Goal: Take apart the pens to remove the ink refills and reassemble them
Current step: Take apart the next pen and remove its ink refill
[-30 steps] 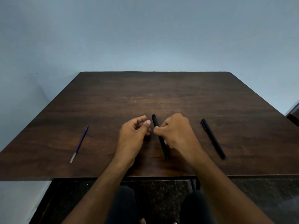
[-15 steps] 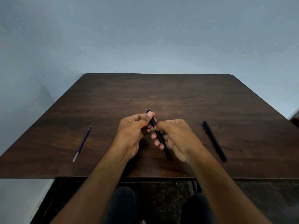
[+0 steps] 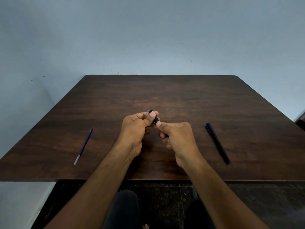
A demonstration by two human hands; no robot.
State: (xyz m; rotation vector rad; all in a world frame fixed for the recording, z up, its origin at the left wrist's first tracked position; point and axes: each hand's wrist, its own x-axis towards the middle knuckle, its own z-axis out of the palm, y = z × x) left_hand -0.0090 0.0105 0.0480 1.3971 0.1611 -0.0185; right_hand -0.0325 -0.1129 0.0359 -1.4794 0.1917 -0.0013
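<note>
So nearest to me are both forearms coming in over the table edge and meeting in the middle. The right hand has its fingers curled around the lower barrel of the black pen, thumb laid along the top, and the left hand pinches the far end between thumb and forefinger. The pen is up off the wood, tilted away and to the left, mostly buried in the two grips with only a short dark stretch and a bit of blue at the tip showing. My read is this is the twist or pull to separate the end piece. I'd keep the right hand as the anchor and let only the left fingers turn, pulling straight along the barrel so the refill doesn't bend. Further out, a loose blue refill lies well off to the left, and a second black pen sits untouched on the right.
</note>
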